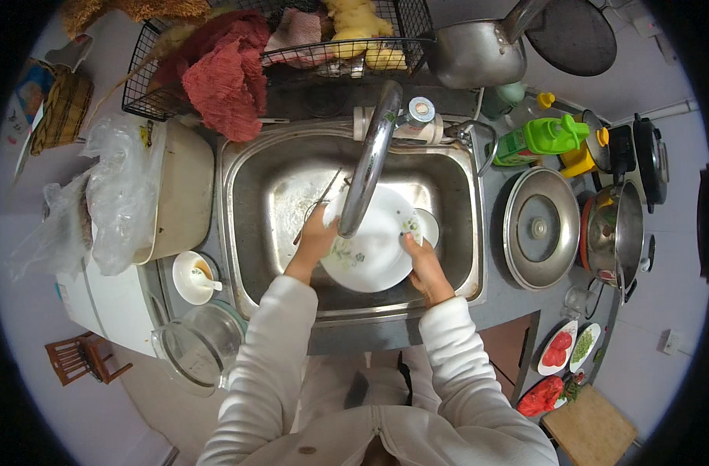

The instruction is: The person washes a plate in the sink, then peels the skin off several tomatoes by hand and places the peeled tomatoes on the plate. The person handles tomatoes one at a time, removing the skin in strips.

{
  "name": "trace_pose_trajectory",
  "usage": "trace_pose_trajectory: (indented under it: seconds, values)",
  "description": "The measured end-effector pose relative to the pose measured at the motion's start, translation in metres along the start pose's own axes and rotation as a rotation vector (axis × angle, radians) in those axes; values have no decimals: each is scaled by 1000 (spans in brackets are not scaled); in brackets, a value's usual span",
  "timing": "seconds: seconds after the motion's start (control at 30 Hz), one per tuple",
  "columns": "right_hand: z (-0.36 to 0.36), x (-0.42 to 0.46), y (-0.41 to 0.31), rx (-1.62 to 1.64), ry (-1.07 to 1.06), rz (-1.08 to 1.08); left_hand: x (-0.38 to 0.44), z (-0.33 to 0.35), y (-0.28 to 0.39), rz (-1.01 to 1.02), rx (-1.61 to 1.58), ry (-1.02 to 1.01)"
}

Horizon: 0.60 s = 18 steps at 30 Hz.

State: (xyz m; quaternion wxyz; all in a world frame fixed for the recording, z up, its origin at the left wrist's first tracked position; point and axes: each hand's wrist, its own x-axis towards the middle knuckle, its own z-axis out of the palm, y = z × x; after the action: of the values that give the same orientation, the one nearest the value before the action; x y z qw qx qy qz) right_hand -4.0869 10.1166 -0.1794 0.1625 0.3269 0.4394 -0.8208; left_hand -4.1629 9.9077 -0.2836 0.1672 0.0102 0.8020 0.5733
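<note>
Over a stainless steel sink (255,233), a white plate (377,262) with a green floral pattern is held between both hands. My left hand (318,233) grips its left rim, and my right hand (427,265) has the right rim, thumb on the upper face. The curved chrome faucet (370,169) crosses above the plate and hides part of it. Behind the plate's right side, a small white dish (429,226) shows in the basin. Thin dark sticks, perhaps chopsticks (331,187), lie in the basin near my left hand.
Left of the sink stand a white bowl with a spoon (185,279) and a glass bowl (191,355). On the right are a metal lid (514,233), a green bottle (523,140) and a steel pot (610,233). Behind the faucet, a wire basket (139,99) holds a red cloth (229,87).
</note>
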Motion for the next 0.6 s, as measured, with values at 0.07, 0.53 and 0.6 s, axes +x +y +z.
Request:
trace_pose_trajectory:
  seconds: [0.07,0.53,0.6]
  values:
    - [-4,7,-3,145,88,-20,-22,7,44,-432,-604,-27]
    - [80,105,46,164,-276,-138,-95,-17,112,76,-108,493]
    - [90,79,26,-188,-181,-196,-102,-22,107,-19,-369,535]
